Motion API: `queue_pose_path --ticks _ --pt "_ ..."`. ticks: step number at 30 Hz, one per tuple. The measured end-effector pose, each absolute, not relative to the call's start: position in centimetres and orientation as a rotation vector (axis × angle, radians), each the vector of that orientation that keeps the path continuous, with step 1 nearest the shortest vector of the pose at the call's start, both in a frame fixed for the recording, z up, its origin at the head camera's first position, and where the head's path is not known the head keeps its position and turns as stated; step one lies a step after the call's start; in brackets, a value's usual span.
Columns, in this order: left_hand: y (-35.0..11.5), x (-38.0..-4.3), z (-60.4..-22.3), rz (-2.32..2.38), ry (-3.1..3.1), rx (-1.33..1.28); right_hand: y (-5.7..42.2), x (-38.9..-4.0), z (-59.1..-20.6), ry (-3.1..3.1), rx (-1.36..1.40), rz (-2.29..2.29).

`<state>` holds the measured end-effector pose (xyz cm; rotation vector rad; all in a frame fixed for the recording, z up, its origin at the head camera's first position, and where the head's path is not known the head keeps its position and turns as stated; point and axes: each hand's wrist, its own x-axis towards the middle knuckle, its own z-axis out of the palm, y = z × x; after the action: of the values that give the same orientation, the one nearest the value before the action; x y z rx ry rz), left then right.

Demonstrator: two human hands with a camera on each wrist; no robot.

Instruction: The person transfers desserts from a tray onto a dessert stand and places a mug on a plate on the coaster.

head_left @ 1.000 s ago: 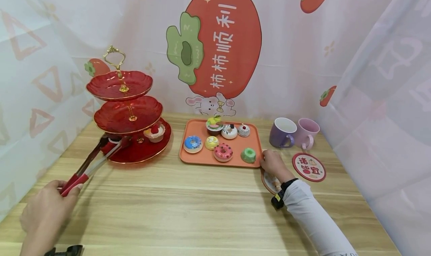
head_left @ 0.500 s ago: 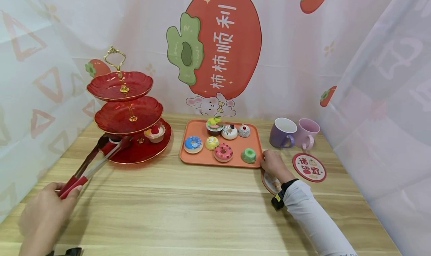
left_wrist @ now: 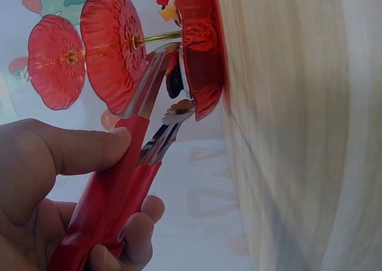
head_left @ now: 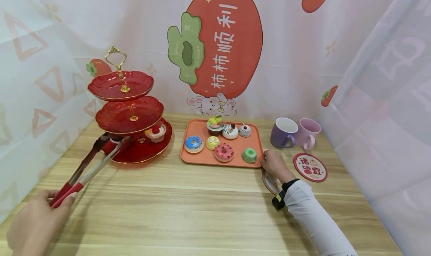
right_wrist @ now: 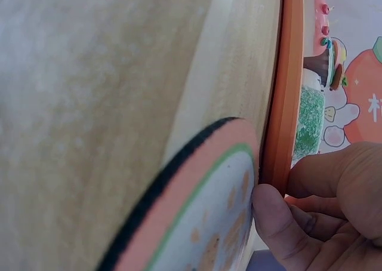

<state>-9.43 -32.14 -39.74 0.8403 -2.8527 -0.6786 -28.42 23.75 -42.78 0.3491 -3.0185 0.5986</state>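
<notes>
My left hand point(head_left: 37, 222) holds red-handled metal tongs point(head_left: 65, 192). Their tips reach over the bottom plate of a red three-tier cake stand point(head_left: 128, 125), spread on either side of a small dark-and-white cake point(left_wrist: 174, 83), partly hidden beneath the middle tier. A fruit-topped cupcake point(head_left: 156, 133) sits on the same plate. On the right, my right hand point(head_left: 274, 164) pinches the front right corner of an orange tray point(head_left: 238, 143). Doughnuts and small cakes stand on that tray, with a green cake point(head_left: 249, 155) closest to the hand.
A round coaster point(head_left: 271, 182) lies partly under my right wrist, against the tray's corner. Farther right are a red-rimmed coaster point(head_left: 310, 168), a purple mug point(head_left: 282, 134) and a pink mug point(head_left: 308, 132). Printed cloth point(head_left: 286, 61) hangs behind and at both sides.
My left hand has shifted left and toward me, and the tongs' arms have spread slightly wider. The right hand stays at the tray's corner.
</notes>
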Motion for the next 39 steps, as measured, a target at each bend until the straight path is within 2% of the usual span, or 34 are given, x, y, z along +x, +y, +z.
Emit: queue_pose_path --ticks 14,39 --pt "-32.2 -7.8 -40.1 -0.716 -2.875 0.882 23.9 -28.3 -42.6 -2.98 0.378 0.603" --pt "-31.1 -7.5 -40.2 -0.723 -2.897 0.88 23.7 -28.5 -42.9 -3.023 0.323 0.607"
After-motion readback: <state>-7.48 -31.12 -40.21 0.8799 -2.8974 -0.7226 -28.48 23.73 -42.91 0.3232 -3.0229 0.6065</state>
